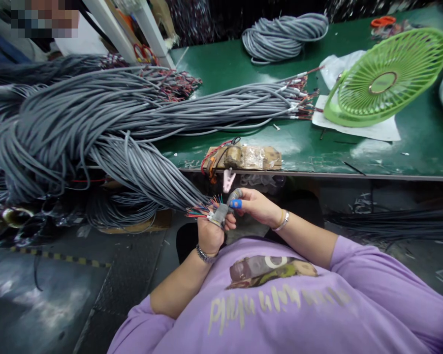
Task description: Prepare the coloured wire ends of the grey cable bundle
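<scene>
At the left of the frame a big heap of gray cables (77, 123) covers that end of the green table (243, 69). A thick bunch from it hangs over the table edge and runs down to the middle of the frame. There the cable ends (201, 210) show thin wires in many colors. The left hand (210, 236), with a watch on its wrist, is curled tight around these ends. Its fingers wear gray wraps. Just beside it, the right hand (256, 206) pinches at the same ends with a blue-capped fingertip (236, 203). Above the hands, a taped block (243, 157) sits on the table edge, with a pink clip (228, 179) below it. A gray cable coil (284, 37) lies at the top. A green fan (387, 76) lies at the upper right.
</scene>
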Available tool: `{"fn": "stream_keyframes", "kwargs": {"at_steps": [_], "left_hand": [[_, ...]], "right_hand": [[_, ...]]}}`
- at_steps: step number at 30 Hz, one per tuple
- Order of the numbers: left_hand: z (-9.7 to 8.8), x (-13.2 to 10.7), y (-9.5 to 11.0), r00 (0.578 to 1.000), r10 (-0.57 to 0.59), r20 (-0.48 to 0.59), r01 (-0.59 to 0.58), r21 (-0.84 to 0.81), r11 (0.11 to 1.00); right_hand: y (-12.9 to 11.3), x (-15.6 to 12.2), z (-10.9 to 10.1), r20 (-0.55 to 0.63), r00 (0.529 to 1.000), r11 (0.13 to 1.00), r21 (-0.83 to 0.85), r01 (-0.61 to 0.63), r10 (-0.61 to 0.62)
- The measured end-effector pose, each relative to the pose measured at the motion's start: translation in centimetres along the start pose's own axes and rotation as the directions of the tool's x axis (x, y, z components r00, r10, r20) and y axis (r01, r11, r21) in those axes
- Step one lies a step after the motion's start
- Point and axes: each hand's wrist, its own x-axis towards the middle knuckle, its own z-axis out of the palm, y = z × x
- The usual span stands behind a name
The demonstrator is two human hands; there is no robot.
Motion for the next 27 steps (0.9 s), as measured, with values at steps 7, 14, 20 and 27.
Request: {"fn": "stream_keyframes", "kwargs": {"at_steps": [7,14,20,27], "left_hand": [[0.04,0.08,0.30,0.999,-0.021,-0.037,0.020,-0.017,1.000],[-0.28,0.24,0.08,0.999,-0.031,-0.021,0.030,-0.039,0.999],[-0.05,0.14,-0.10,0.999,-0.012,-0.048,0.011,-0.024,1.000],[-0.34,0.17,-0.54,1.000,0.009,-0.029,-0.006,0.122,0.992]], "right_hand": [[0.43,0.42,0.36,-0.020,0.999,0.999,0.013,0.033,-0.032],[0.74,0.56,0.54,-0.082,0.996,0.999,0.049,-0.015,0.019],[0.37,0.42,0.84,-0.144,0.988,0.997,0.072,-0.038,0.048],[0.18,0.53,1.06,-0.200,0.979,0.999,0.011,0.032,-0.029]]}}
